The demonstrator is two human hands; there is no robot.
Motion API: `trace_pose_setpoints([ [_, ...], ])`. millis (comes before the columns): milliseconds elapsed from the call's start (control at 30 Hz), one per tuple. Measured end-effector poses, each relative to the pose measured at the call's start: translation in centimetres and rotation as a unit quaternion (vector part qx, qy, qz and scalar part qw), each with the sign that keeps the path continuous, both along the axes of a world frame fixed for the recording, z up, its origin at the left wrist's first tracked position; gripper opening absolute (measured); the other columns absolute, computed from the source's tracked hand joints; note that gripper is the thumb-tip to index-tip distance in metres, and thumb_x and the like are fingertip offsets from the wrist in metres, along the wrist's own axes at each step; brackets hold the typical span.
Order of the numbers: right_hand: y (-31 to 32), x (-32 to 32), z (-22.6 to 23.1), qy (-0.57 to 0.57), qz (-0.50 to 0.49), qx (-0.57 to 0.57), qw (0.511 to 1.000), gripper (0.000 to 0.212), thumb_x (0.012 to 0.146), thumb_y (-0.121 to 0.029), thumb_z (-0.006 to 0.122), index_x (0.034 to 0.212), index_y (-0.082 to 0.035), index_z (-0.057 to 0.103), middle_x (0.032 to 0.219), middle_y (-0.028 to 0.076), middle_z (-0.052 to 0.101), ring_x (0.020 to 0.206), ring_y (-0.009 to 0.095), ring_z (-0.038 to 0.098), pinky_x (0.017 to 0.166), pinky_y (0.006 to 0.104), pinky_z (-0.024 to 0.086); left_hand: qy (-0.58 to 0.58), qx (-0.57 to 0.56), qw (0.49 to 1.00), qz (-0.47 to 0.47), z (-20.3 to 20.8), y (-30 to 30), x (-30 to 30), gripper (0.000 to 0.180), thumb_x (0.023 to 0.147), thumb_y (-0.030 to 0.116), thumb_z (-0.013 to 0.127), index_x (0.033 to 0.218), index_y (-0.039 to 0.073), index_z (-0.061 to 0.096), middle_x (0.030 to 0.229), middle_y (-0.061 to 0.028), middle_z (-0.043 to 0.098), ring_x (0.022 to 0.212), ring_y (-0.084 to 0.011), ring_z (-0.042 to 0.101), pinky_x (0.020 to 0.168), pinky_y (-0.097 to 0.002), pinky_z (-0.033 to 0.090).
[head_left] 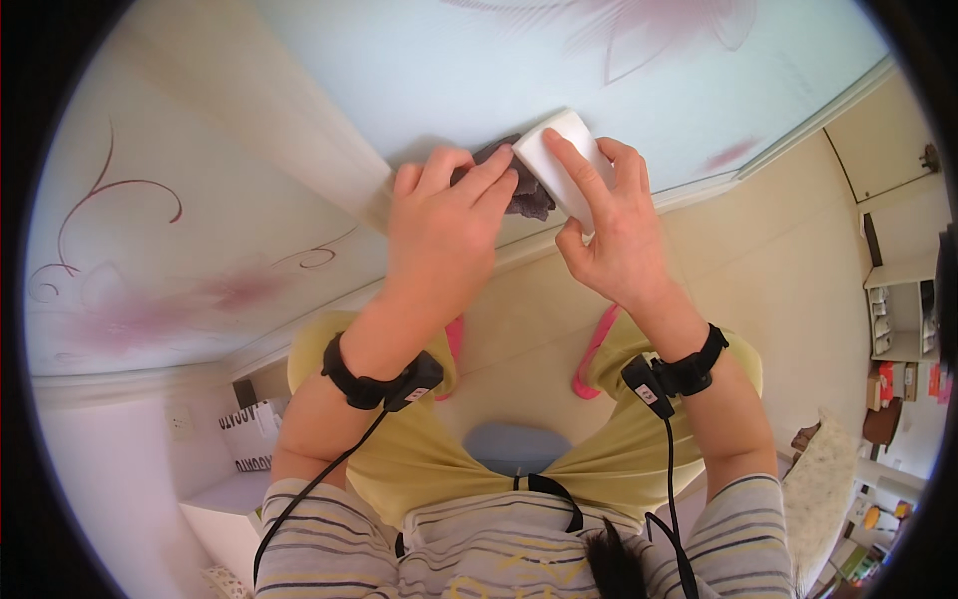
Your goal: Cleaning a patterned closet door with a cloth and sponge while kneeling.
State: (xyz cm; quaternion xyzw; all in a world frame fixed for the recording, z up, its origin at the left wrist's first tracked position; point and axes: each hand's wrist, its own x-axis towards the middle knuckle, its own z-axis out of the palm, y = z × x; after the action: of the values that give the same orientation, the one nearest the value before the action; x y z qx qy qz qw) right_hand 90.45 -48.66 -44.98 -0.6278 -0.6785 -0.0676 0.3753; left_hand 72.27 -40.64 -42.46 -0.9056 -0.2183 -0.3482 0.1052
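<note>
Gripping white sponge (pixel 561 165), grey cloth (pixel 524 185), flowered wall (pixel 419 70)

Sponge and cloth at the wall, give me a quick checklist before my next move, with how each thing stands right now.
1. Right hand grips the white sponge: ok, fingers wrap it.
2. Left hand on the dark cloth: ok, fingers press it.
3. Sponge flat against the wall: cannot tell, contact side hidden.
4. Cloth clear of the sponge: not ok, they touch.
5. Wrist bands snug, cables free: ok.
6. Feet in pink slippers steady: cannot tell, mostly hidden.
</note>
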Motion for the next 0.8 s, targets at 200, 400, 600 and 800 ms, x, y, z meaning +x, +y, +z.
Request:
trace_pose_setpoints([
  [200, 0.5, -1.1, -0.7, 0.106, 0.023, 0.009, 0.994, 0.079, 0.069, -0.001, 0.065, 0.144, -0.020, 0.049, 0.125, 0.025, 0.043, 0.108, 0.043, 0.049, 0.087, 0.0456, 0.050, -0.002, -0.010, 1.000, -0.006, -0.5, -0.2, 0.0, 0.026, 0.074, 0.004, 0.064, 0.098, 0.001, 0.070, 0.116, -0.0051, 0.069, 0.095, -0.0203, 0.056, 0.075, -0.0344, 0.040],
  [400, 1.6, -2.1, -1.8, 0.070, 0.022, 0.046, 0.996, 0.074, 0.073, -0.002, 0.069, 0.143, -0.017, 0.050, 0.123, 0.024, 0.047, 0.107, 0.040, 0.052, 0.087, 0.0446, 0.050, -0.006, -0.022, 1.000, -0.020, -0.3, 0.1, -0.7, 0.026, 0.073, 0.004, 0.064, 0.098, 0.001, 0.069, 0.114, -0.0044, 0.069, 0.094, -0.0200, 0.056, 0.075, -0.0346, 0.040],
  [600, 1.9, -1.9, -1.5, 0.064, 0.007, 0.067, 0.996, 0.069, 0.073, -0.002, 0.066, 0.140, -0.016, 0.056, 0.119, 0.023, 0.051, 0.100, 0.040, 0.055, 0.085, 0.0441, 0.051, -0.007, -0.058, 0.998, -0.028, -0.2, 0.0, -1.4, 0.030, 0.070, 0.001, 0.064, 0.099, 0.001, 0.070, 0.115, -0.0034, 0.069, 0.093, -0.0216, 0.056, 0.075, -0.0358, 0.041],
  [800, 2.0, -1.3, -0.8, 0.009, -0.004, 0.069, 0.998, 0.068, 0.073, -0.003, 0.063, 0.140, -0.014, 0.056, 0.120, 0.022, 0.052, 0.100, 0.038, 0.056, 0.083, 0.0421, 0.052, -0.004, -0.077, 0.996, -0.036, -0.2, -0.2, -1.7, 0.032, 0.069, 0.000, 0.064, 0.100, 0.000, 0.069, 0.114, -0.0043, 0.069, 0.092, -0.0226, 0.056, 0.075, -0.0363, 0.043],
])
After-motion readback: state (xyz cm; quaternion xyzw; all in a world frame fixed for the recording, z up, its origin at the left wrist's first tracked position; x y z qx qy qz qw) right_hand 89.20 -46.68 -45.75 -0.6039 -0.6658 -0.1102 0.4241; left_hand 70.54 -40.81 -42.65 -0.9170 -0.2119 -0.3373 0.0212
